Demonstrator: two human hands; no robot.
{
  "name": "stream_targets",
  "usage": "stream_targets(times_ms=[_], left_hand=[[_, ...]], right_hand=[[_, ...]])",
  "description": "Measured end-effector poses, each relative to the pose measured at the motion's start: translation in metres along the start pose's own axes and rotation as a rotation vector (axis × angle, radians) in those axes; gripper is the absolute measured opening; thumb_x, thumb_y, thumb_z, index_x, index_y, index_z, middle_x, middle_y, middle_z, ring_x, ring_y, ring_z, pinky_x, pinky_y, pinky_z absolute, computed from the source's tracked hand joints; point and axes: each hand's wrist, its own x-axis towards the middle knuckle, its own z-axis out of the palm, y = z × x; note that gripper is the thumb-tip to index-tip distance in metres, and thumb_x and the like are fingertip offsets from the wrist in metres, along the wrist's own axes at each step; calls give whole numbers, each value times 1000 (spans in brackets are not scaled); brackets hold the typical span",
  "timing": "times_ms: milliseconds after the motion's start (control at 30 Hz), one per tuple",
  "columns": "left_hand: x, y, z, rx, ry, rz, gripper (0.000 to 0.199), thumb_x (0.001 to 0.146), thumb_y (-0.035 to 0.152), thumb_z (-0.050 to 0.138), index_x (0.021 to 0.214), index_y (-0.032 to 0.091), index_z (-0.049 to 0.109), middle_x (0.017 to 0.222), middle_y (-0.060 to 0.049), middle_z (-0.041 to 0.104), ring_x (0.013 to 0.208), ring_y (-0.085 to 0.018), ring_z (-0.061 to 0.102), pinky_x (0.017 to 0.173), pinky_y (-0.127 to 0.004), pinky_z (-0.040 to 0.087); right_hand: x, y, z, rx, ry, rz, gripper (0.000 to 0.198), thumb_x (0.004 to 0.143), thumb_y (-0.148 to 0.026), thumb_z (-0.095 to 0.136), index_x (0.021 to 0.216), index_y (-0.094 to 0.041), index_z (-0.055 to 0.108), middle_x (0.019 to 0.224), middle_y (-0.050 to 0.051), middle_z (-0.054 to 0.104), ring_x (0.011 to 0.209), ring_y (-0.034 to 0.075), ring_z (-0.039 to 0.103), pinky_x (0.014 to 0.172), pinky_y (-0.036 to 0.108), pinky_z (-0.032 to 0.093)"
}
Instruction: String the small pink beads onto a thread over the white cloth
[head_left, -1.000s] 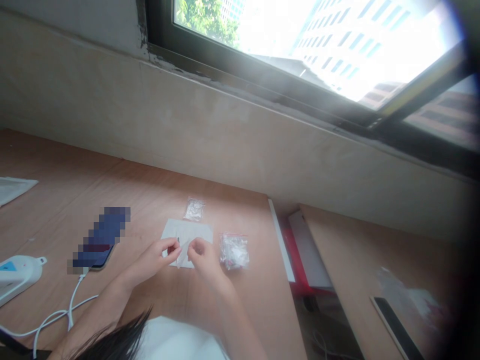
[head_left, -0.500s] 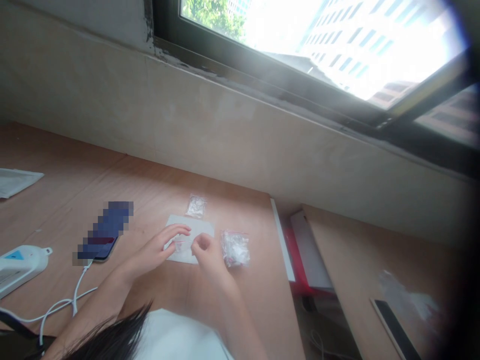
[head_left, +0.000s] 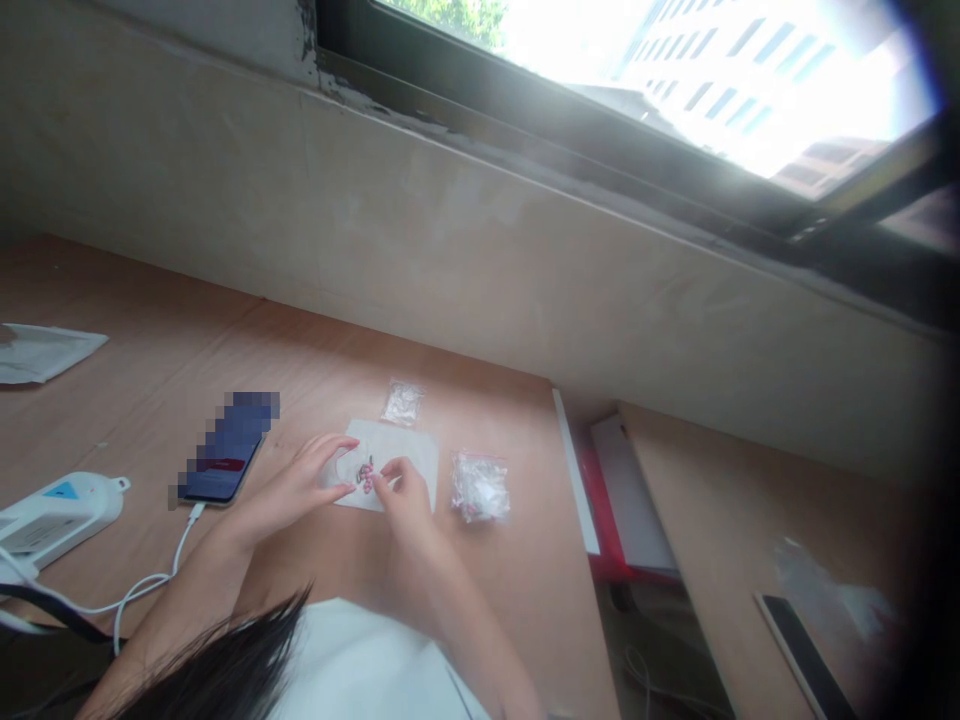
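A pale sheet (head_left: pixel 416 460) lies on the wooden table, with a small cluster of pink and dark bead-like pieces (head_left: pixel 366 475) on it. My left hand (head_left: pixel 304 480) is at the sheet's left side, thumb and fingers apart in a C shape, nothing plainly held. From the right, my right hand (head_left: pixel 407 500) reaches over the sheet, thumb and forefinger pinched at the edge of the pink pieces. What sits in that pinch is too small to make out. Beside the right hand lies a clear zip bag (head_left: pixel 480 488) of small parts; a smaller clear bag (head_left: pixel 403 402) lies behind the sheet.
To the left, a phone (head_left: pixel 232 450) is plugged into a white cable (head_left: pixel 174 565), near a white power strip (head_left: pixel 64 520). A white packet (head_left: pixel 52 352) lies farther back. Past the table's right edge are a red-and-white object (head_left: pixel 611 510) and another wooden surface (head_left: pixel 705 480).
The pink and dark pieces now show on the sheet between my hands. My right hand has come down to them, and the left hand's fingers have spread wider. The view has shifted slightly.
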Motion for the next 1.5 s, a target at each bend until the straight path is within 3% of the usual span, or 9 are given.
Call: stream_targets(times_ms=[167, 433, 667, 833, 1033, 1267, 1400, 1500], left_hand=[[-1, -18, 1, 61, -14, -6, 44, 67, 30, 55, 109, 20, 46, 113, -7, 47, 110, -24, 38, 94, -36, 28], [-1, -16, 6, 167, -30, -44, 41, 68, 30, 53, 108, 20, 46, 110, -6, 49, 105, -23, 41, 91, -36, 33], [-3, -4, 4, 202, -48, -60, 42, 70, 28, 50, 110, 17, 44, 111, -7, 48, 105, -24, 42, 90, -36, 32], [5, -15, 16, 245, -42, -53, 41, 69, 29, 52, 106, 14, 46, 109, -10, 50, 105, -25, 42, 89, -36, 32], [7, -16, 16, 245, -7, -51, 40, 67, 27, 53, 105, 15, 47, 109, -8, 51, 104, -24, 43, 89, -37, 33], [6, -15, 16, 244, -9, -65, 40, 67, 28, 53, 105, 15, 47, 109, -9, 51, 105, -25, 43, 90, -37, 32], [6, -15, 16, 241, -10, -71, 40, 67, 28, 52, 105, 15, 46, 110, -9, 50, 105, -25, 44, 90, -37, 32], [6, -15, 17, 250, -24, -66, 40, 68, 28, 52, 105, 15, 46, 110, -9, 50, 105, -24, 43, 90, -37, 32]], right_hand=[[0, 38, 27, -327, 78, -167, 11, 67, -14, 46, 77, -17, 49, 76, 4, 52, 72, 16, 48, 66, 28, 36], [4, 37, 24, -513, 67, -156, 8, 74, -16, 42, 73, -18, 49, 75, 5, 50, 72, 16, 47, 62, 27, 35], [6, 28, 14, -454, 161, -199, 10, 75, -19, 44, 69, -18, 51, 74, 4, 49, 74, 16, 45, 65, 27, 35], [7, 11, 14, -223, 39, -349, 9, 74, -26, 49, 79, -20, 54, 81, 3, 50, 76, 14, 47, 69, 26, 37], [10, 30, 13, -456, 144, -234, 7, 71, -18, 50, 77, -18, 53, 82, 6, 49, 79, 18, 45, 67, 29, 36], [13, 35, 10, -716, 121, -216, 11, 72, -13, 47, 65, -18, 53, 72, 7, 52, 73, 19, 43, 63, 30, 33], [10, 32, 8, -707, 128, -207, 9, 70, -13, 50, 63, -18, 53, 71, 6, 53, 71, 19, 44, 62, 30, 32], [9, 25, 8, -521, 140, -209, 8, 72, -18, 50, 64, -18, 53, 72, 5, 55, 73, 18, 46, 65, 29, 33]])
